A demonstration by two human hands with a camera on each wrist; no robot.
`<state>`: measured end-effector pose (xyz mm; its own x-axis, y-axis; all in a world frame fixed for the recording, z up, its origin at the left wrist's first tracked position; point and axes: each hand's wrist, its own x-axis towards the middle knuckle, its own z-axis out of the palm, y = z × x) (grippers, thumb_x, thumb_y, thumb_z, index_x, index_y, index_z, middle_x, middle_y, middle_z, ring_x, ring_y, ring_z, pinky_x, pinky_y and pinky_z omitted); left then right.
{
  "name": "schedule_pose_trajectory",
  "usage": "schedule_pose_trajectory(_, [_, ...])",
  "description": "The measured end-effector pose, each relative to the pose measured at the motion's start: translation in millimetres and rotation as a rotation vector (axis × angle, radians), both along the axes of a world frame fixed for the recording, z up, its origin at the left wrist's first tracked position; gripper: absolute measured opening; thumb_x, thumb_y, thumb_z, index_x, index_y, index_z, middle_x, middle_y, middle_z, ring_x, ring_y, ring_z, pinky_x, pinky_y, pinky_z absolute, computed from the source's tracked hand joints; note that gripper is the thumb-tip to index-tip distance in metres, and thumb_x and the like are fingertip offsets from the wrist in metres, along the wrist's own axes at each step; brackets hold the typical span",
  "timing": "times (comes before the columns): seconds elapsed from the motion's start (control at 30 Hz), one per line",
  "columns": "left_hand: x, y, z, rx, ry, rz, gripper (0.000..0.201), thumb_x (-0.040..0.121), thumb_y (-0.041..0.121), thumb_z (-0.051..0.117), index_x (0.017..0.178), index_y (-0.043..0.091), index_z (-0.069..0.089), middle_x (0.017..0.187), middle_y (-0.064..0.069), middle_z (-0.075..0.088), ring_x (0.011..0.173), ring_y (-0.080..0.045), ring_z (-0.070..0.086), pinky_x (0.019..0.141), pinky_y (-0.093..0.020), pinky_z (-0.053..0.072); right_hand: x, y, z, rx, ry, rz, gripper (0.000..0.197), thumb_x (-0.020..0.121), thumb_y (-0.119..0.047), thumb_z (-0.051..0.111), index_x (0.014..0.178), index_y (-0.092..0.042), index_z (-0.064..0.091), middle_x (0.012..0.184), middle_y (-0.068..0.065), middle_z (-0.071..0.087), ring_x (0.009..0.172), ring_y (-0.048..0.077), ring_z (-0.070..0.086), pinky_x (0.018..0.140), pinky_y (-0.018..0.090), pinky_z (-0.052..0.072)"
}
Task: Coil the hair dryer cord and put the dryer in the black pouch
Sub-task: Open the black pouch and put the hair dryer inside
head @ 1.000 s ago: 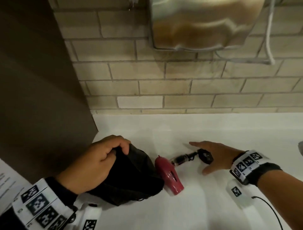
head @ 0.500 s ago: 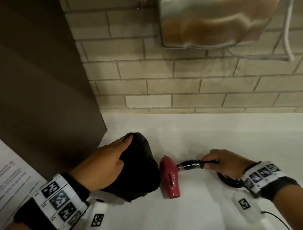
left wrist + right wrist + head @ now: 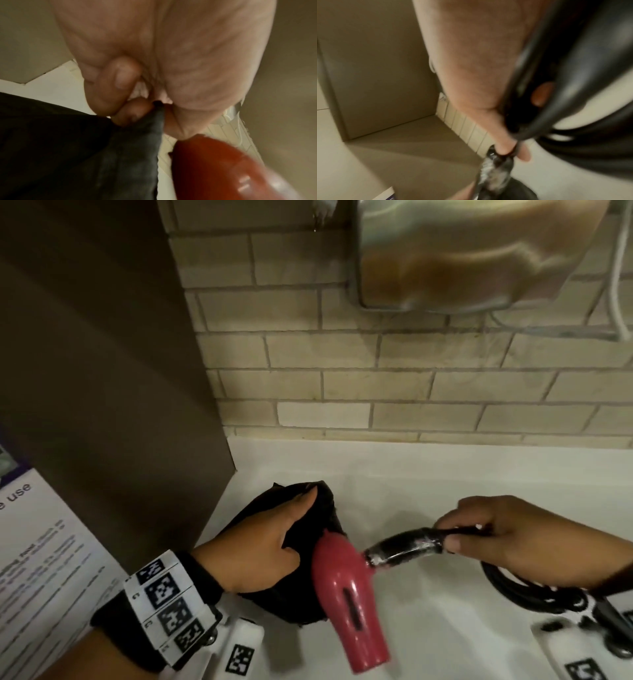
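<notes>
since half a second ago the red hair dryer [image 3: 349, 597] is lifting off the white counter [image 3: 445, 481], its rounded back end now touching the black pouch [image 3: 322, 508]. right hand [image 3: 524, 539] is gripping the dryer's black glossy handle [image 3: 404, 547], fingers curled round it, with the coiled rubbery cord [image 3: 534, 594] looping under the palm. left hand [image 3: 260, 546] is holding the soft matte pouch, thumb [image 3: 301, 503] lying over its top edge. left wrist view is showing what the head view is not: fingertips [image 3: 130, 115] pinching a fold of pouch fabric [image 3: 85, 155], smooth red shell [image 3: 223, 169] just beside. right wrist view is blurry, showing thick cord loops [image 3: 573, 94] against the palm. beige brick wall [image 3: 376, 371] and a steel wall unit [image 3: 462, 251] are sitting behind.
</notes>
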<state>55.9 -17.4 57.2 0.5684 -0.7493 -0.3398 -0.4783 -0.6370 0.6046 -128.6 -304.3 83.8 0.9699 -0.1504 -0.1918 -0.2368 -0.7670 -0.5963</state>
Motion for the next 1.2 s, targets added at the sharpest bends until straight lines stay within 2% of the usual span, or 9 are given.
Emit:
schedule_pose_trajectory(0.1, [-8, 0, 4, 0.013, -0.025, -0.034, 0.097, 0.1, 0.007, 0.058, 0.164, 0.05, -0.002, 0.174, 0.011, 0.03, 0.103, 0.017, 0.065, 0.095, -0.004, 0.048, 11, 36, -6, -0.152, -0.011, -0.023, 0.013, 0.094, -0.046, 0.058, 0.094, -0.044, 0.071, 0.086, -0.017, 0.068, 0.076, 0.003, 0.065, 0.071, 0.023, 0.051])
schedule_pose_trajectory(0.2, [-25, -1, 3, 0.016, -0.099, -0.092, 0.096, 0.1, 0.009, 0.059, 0.167, 0.041, -0.002, 0.179, 0.015, 0.01, 0.158, -0.011, 0.035, 0.13, -0.019, 0.023, 26, 62, -20, -0.088, 0.007, -0.085, 0.02, 0.097, -0.041, 0.055, 0.086, -0.033, 0.07, 0.071, -0.006, 0.067, 0.06, 0.008, 0.059, 0.057, 0.019, 0.042])
schedule_pose_trajectory(0.37, [-57, -13, -8, -0.017, -0.05, -0.138, 0.094, 0.101, 0.011, 0.055, 0.168, 0.035, -0.006, 0.181, 0.008, 0.011, 0.148, -0.03, 0.048, 0.121, -0.021, 0.039, 65, 88, -44, 0.079, 0.083, -0.142, 0.026, 0.096, -0.033, 0.056, 0.097, -0.013, 0.073, 0.095, 0.003, 0.072, 0.092, 0.021, 0.065, 0.074, 0.028, 0.047])
schedule_pose_trajectory(0.57, [-80, -11, -10, -0.225, 0.166, -0.006, 0.103, 0.096, 0.01, 0.06, 0.166, 0.04, -0.01, 0.177, 0.017, 0.015, 0.158, -0.006, 0.031, 0.132, -0.024, 0.029, 84, 113, -60, 0.617, 0.125, -0.392, 0.026, 0.091, -0.01, 0.053, 0.102, 0.004, 0.072, 0.105, 0.029, 0.074, 0.101, 0.044, 0.071, 0.087, 0.048, 0.058])
schedule_pose_trajectory(0.7, [-79, -10, -7, -0.394, 0.285, 0.125, 0.108, 0.092, 0.007, 0.061, 0.162, 0.052, -0.007, 0.141, 0.002, 0.066, 0.103, -0.005, 0.074, 0.092, -0.026, 0.062, 91, 123, -52, 0.876, 0.091, -0.355, 0.031, 0.092, -0.031, 0.053, 0.101, -0.007, 0.07, 0.096, 0.017, 0.075, 0.088, 0.03, 0.073, 0.086, 0.044, 0.061])
schedule_pose_trajectory(0.77, [-69, -10, -1, -0.448, 0.351, 0.19, 0.105, 0.1, -0.007, 0.056, 0.163, 0.048, -0.006, 0.094, -0.004, 0.075, 0.071, -0.017, 0.074, 0.066, -0.026, 0.062, 88, 126, -45, 1.141, 0.105, -0.309, 0.038, 0.098, -0.033, 0.045, 0.103, -0.003, 0.067, 0.083, 0.017, 0.072, 0.061, 0.027, 0.07, 0.062, 0.033, 0.057])
schedule_pose_trajectory(0.83, [-57, -12, 8, -0.546, 0.404, 0.265, 0.099, 0.101, -0.014, 0.052, 0.166, 0.042, 0.004, 0.09, 0.005, 0.074, 0.06, -0.018, 0.073, 0.061, -0.026, 0.062, 86, 127, -45, 1.314, 0.05, -0.235, 0.044, 0.099, -0.035, 0.039, 0.114, 0.0, 0.062, 0.078, 0.015, 0.066, 0.045, 0.022, 0.057, 0.063, 0.033, 0.049])
schedule_pose_trajectory(1.0, [-45, -12, 31, -0.741, 0.584, 0.277, 0.059, 0.101, -0.023, 0.042, 0.115, 0.03, 0.064, 0.106, -0.009, 0.069, 0.055, -0.011, 0.07, 0.053, -0.019, 0.063, 83, 130, -53, 1.427, -0.17, -0.175, 0.049, 0.101, -0.043, 0.042, 0.136, -0.013, 0.06, 0.11, 0.016, 0.076, 0.111, 0.035, 0.069, 0.11, 0.044, 0.042])
schedule_pose_trajectory(1.2, [-31, -11, 35, -0.805, 0.618, 0.386, 0.079, 0.101, -0.024, 0.039, 0.167, 0.017, 0.025, 0.099, -0.007, 0.079, 0.053, -0.012, 0.075, 0.05, -0.021, 0.065, 81, 124, -50, 1.003, -0.116, -0.088, 0.059, 0.086, -0.065, 0.058, 0.119, -0.017, 0.071, 0.121, 0.013, 0.074, 0.116, 0.025, 0.069, 0.108, 0.046, 0.048])
